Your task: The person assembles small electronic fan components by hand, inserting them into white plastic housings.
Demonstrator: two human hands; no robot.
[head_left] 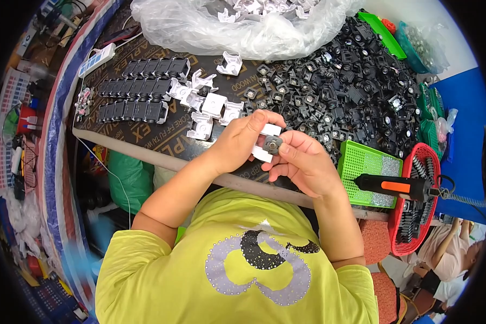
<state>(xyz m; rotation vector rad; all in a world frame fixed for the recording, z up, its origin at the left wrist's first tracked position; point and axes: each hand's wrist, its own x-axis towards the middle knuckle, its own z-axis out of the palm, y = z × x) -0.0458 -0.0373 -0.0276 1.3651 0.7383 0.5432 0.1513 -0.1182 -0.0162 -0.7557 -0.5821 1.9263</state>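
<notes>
In front of my chest, over the table's near edge, my two hands meet. My left hand (236,143) is closed on a white plastic housing (262,155). A small black plastic part (271,144) with a round metal centre sits between the housing's white sides, pinched by the thumb and fingers of my right hand (306,162). My fingers hide how far the two parts fit together. Left of my hands lie several loose white housings (215,106). Beyond my right hand spreads a big heap of black parts (329,81) with metal centres.
Rows of black pieces (140,88) lie at left, near a white power strip (97,60). A clear plastic bag (243,38) of white housings stands at the back. At right are a green tray (351,167), a red basket (409,162) and a black-and-orange electric screwdriver (391,185) on a coiled cord.
</notes>
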